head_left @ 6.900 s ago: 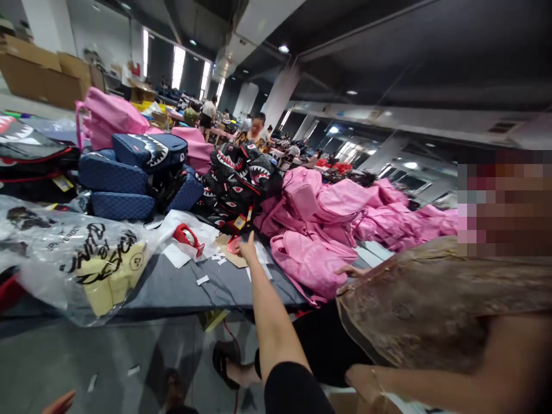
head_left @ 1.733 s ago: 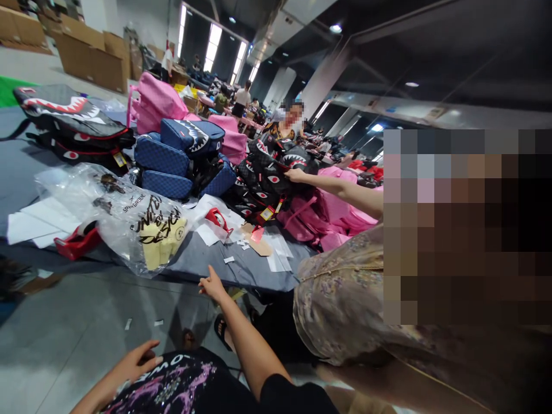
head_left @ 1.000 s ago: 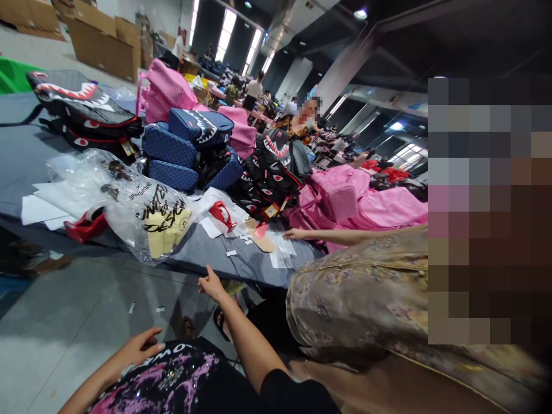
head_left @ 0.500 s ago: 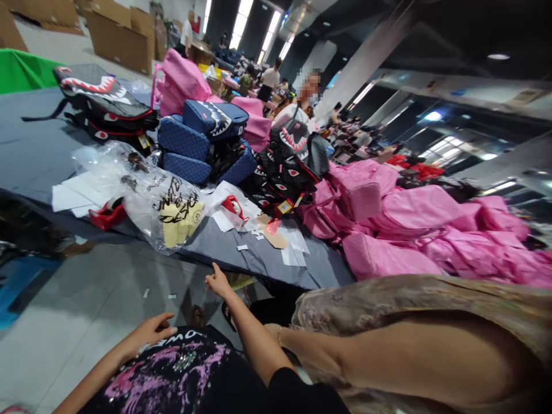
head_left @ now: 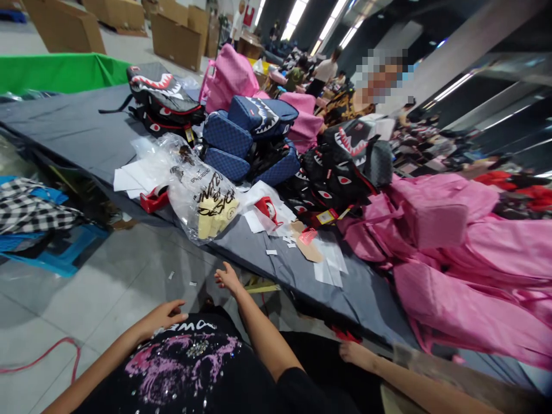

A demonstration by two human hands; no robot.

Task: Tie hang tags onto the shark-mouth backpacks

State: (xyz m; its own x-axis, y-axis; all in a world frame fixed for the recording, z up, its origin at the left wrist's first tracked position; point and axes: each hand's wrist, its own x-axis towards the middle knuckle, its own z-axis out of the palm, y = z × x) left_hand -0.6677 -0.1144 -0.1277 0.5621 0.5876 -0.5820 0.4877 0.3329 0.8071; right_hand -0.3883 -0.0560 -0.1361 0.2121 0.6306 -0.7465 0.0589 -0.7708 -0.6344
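Note:
My left hand (head_left: pixel 166 316) hovers in front of the printed black T-shirt (head_left: pixel 190 356), with fingers stretched and thumb apart, holding nothing. Just short of the table edge is my right hand (head_left: pixel 228 279), its fingers loosely apart and nothing in them. Beyond it on the grey-covered table (head_left: pixel 245 256) lies a clear printed plastic bag (head_left: pixel 190 190) with pale yellow paper (head_left: pixel 215 215) showing in it. A red tape dispenser (head_left: pixel 267 211) rests on white sheets, and a second red dispenser (head_left: pixel 154 200) sits left of the bag. A brown card tag (head_left: pixel 308 244) lies nearby.
Blue backpacks (head_left: pixel 228 138), black shark-face backpacks (head_left: pixel 340 167) and a pink backpack pile (head_left: pixel 457 230) cover the table's far side and right. At right, a co-worker's hand (head_left: pixel 360 353) reaches near the table. A blue stool (head_left: pixel 64 253) stands left; cartons (head_left: pixel 176 40) stand behind.
The view has turned left, so the table's things sit farther right. My right index finger, stretched out before, is now more curled. The co-worker's arm appears farther right and lower.

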